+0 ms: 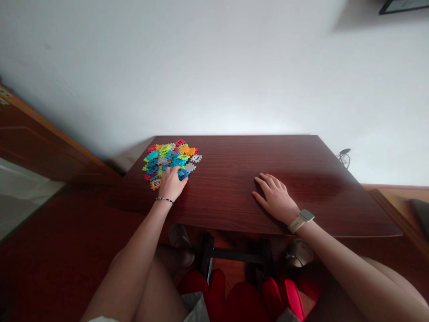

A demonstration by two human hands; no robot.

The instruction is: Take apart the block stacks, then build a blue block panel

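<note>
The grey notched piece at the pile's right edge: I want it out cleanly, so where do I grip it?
Pinch the grey notched piece by its outer edges, coming from the right with the right hand: it lies flat, jutting clear of the pile on that side.

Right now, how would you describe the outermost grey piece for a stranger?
On the dark wooden table, find the heap of multicoloured puzzle pieces under the left hand. The grey piece juts farthest toward the right hand, past a second grey piece.
</note>
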